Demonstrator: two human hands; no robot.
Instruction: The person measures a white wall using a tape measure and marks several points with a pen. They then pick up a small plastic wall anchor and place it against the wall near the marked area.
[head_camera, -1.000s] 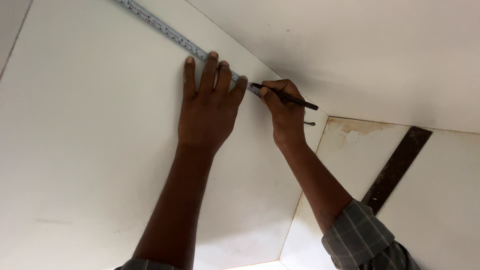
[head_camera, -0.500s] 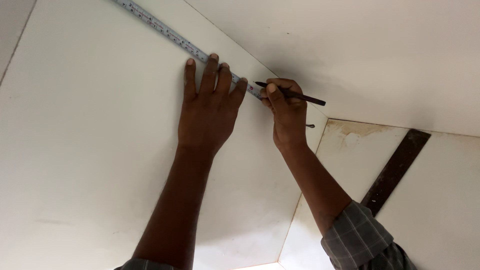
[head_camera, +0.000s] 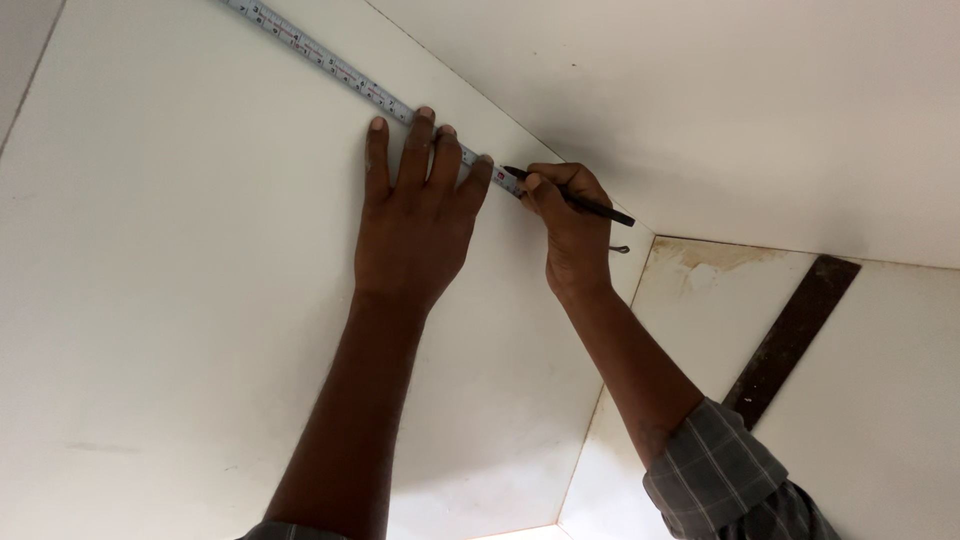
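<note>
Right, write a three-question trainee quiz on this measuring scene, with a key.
1. True or false: the left hand lies flat, its fingertips pressing the measuring tape to the white panel.
2. What does the right hand hold?
A. a screwdriver
B. a dark pencil
C. a paintbrush
3. Fill in: the pencil tip sits at the tape's ____ edge, just past the left hand's fingertips.

Key
1. True.
2. B.
3. Lower; the tip meets the tape beside the left little finger.
</note>
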